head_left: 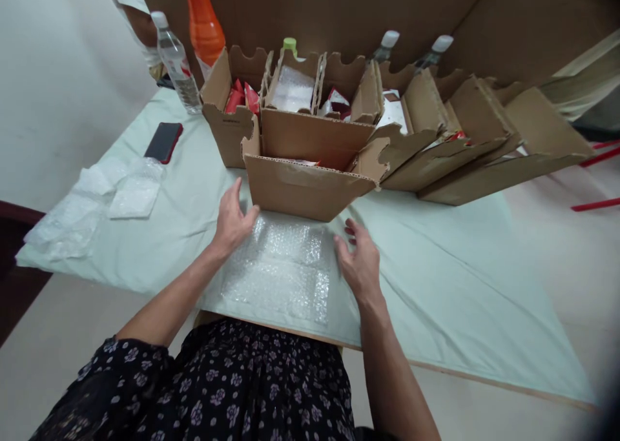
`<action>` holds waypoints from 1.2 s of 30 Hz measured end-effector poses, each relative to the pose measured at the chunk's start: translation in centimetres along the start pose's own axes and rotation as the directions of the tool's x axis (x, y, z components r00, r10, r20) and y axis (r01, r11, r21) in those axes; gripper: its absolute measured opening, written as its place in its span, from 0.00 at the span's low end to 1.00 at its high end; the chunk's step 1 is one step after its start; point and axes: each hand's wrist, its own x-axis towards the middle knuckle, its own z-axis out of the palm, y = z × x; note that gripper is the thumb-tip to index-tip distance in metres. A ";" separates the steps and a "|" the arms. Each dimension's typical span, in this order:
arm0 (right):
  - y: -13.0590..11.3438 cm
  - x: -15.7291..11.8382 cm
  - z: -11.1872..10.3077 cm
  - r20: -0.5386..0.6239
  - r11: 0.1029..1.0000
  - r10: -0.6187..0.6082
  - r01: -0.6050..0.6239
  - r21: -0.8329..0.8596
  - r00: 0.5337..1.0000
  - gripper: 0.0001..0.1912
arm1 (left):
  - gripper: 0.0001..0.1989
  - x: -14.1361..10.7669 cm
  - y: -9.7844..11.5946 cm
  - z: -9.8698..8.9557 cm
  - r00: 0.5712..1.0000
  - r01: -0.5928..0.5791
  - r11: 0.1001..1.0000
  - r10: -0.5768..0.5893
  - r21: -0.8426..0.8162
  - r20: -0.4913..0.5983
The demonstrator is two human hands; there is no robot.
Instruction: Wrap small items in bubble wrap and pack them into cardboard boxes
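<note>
My left hand (235,217) is just left of the front cardboard box (305,189), its fingers apart and nothing in it. On the other side, my right hand (359,257) hovers over the cloth near the box's lower right corner, fingers spread and curved, also without anything in them. Between both hands a sheet of bubble wrap (281,266) lies flat against the table's near edge. The front box stands upright with its top uncovered; only a sliver of its contents shows over the front wall.
Behind are several open cardboard boxes (314,131) holding red packets and bubble-wrapped items. A water bottle (178,66), an orange drink bottle (204,24) and a phone (163,142) are at left, with bubble-wrap pouches (135,189). Another person's arm (140,24) shows at the back left.
</note>
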 end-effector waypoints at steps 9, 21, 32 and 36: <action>-4.9 -5.2 5.1 0.495 0.892 -0.249 0.396 -0.217 0.833 0.28 | 0.27 -8.4 2.1 2.5 0.820 -0.423 0.843 0.201 0.331 0.536; -3.5 -6.2 1.5 0.412 0.806 -0.179 0.374 -0.460 0.893 0.29 | 0.33 -9.7 1.1 -1.0 0.837 -0.426 0.756 0.121 0.496 0.534; 2.4 -9.8 -6.3 0.372 0.844 -0.289 0.418 -0.336 0.882 0.20 | 0.29 -13.4 -0.4 -6.3 0.848 -0.377 0.796 0.091 0.474 0.522; 0.5 -11.8 -5.8 0.497 0.844 -0.334 0.489 -0.221 0.801 0.22 | 0.31 -13.7 1.7 -4.8 0.806 -0.398 0.840 0.128 0.369 0.577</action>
